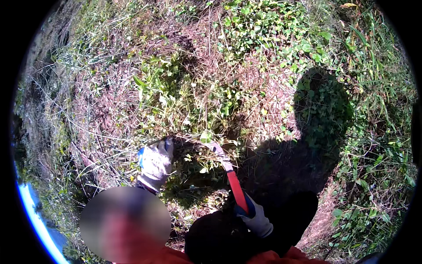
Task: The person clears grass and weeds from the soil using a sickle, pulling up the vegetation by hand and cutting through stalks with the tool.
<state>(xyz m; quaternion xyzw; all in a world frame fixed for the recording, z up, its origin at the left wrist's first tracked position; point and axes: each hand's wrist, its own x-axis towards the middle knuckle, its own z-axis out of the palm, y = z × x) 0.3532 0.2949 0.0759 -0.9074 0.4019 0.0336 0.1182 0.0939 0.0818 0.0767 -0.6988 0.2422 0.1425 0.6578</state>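
Observation:
My right hand [254,216], in a white and blue work glove, is closed around the red handle of a sickle [238,191]. The tool's metal head reaches up and left into cut grass and leafy stems, where the far part of the blade is hard to make out. My left hand [156,161], gloved in white with blue, is at the left edge of this clump of weeds [194,161]. Its fingertips point towards the plants, and whether they grip any stems cannot be told.
Low green leafy plants [263,29] cover the ground ahead. Tall grass [382,132] stands along the right, and long dry stalks [75,122] lie at the left. My shadow [321,109] falls across the right side. A blurred patch hides part of the lower left.

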